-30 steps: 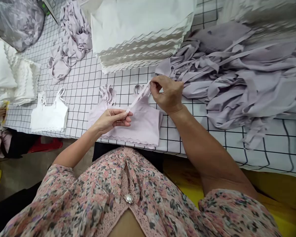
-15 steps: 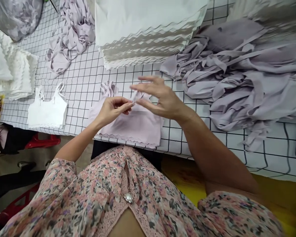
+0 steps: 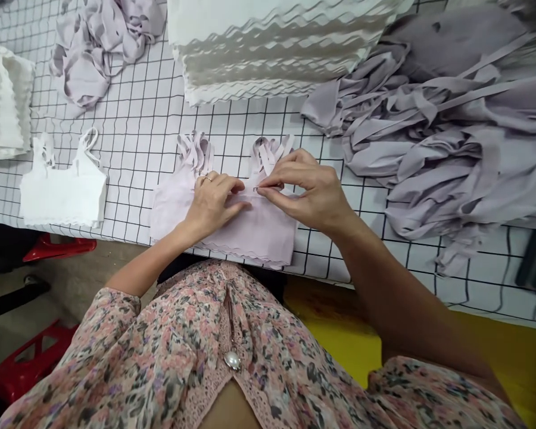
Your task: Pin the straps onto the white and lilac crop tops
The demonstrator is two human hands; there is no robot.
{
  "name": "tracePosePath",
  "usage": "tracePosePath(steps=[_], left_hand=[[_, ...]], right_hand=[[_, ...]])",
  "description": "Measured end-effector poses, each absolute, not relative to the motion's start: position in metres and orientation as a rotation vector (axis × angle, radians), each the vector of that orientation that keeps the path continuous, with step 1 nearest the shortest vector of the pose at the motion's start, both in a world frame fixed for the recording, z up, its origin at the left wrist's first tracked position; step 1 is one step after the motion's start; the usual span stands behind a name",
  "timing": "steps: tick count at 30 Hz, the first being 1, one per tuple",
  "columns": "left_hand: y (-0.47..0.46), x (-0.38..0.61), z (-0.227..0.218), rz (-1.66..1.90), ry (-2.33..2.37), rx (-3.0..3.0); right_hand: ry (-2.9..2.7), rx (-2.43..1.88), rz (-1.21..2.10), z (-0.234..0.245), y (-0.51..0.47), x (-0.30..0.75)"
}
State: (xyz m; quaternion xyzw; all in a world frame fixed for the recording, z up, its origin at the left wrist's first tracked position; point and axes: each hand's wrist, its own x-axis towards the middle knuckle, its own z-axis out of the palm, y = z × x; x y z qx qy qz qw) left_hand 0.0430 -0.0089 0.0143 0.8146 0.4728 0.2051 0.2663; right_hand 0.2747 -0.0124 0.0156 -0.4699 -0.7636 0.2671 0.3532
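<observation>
In front of me a stack of pale lilac camisole tops lies flat at the table edge, thin straps bunched at its top. My left hand rests on the upper left part of the stack, thumb and forefinger apart, with nothing seen in it. Over the top edge near the right straps, my right hand has thumb and forefinger pinched together. A tiny thing shows at those fingertips, too small to name.
A white camisole top lies to the left, with white folded pieces beyond it. Behind are a lilac heap and a stack of white wavy-edged pieces. A large lilac pile covers the right. A red stool stands below left.
My left hand has gone from a pinch to lying on the lilac stack with fingers loosened. My right hand, spread and raised before, has come down and closed to a pinch. The view has shifted slightly.
</observation>
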Motion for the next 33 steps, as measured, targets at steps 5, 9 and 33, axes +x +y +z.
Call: tracePosePath(steps=[5, 9, 33], left_hand=[[-0.018, 0.047, 0.002, 0.449, 1.351, 2.193], [-0.02, 0.049, -0.001, 0.484, 1.342, 2.159], [-0.025, 0.052, -0.018, 0.571, 1.184, 2.326]], right_hand=[[-1.937, -1.328, 0.697, 0.004, -0.023, 0.273], [-1.992, -1.393, 0.635, -0.002, -0.029, 0.27], [-2.032, -1.275, 0.453, -0.001, -0.047, 0.275]])
